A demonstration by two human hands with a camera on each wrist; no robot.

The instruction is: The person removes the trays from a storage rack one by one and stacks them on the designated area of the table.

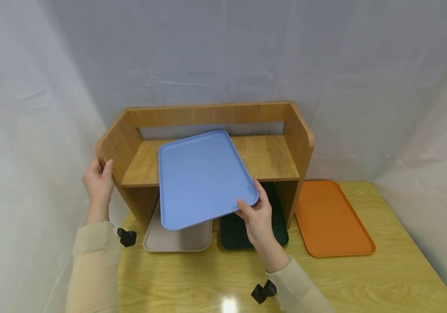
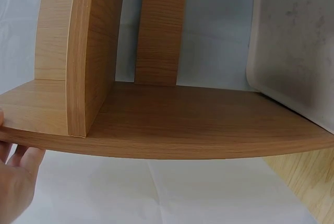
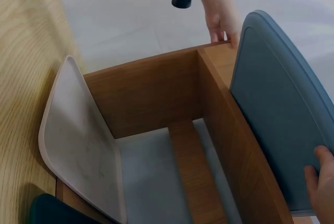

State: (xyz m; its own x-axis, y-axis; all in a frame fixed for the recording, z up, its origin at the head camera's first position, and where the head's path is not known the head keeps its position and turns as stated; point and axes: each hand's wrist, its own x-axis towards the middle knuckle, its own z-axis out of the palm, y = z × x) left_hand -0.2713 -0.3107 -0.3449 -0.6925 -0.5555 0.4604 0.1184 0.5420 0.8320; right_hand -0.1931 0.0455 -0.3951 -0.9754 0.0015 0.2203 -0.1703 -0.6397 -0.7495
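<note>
We're in a sort of screened-off recording booth, by the look of it: pale, creased sheeting (image 1: 227, 52) closes in the left, right and far sides round a wood-grain table (image 1: 403, 278). A small wooden shelf unit (image 1: 209, 115) stands on that, and black wrist cameras (image 1: 127, 237) show toward the near side. Which building this is, I can't tell.

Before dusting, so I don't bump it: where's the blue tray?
In the head view, the blue tray is central, over the front of the wooden shelf, its near right corner in the right hand.
</note>
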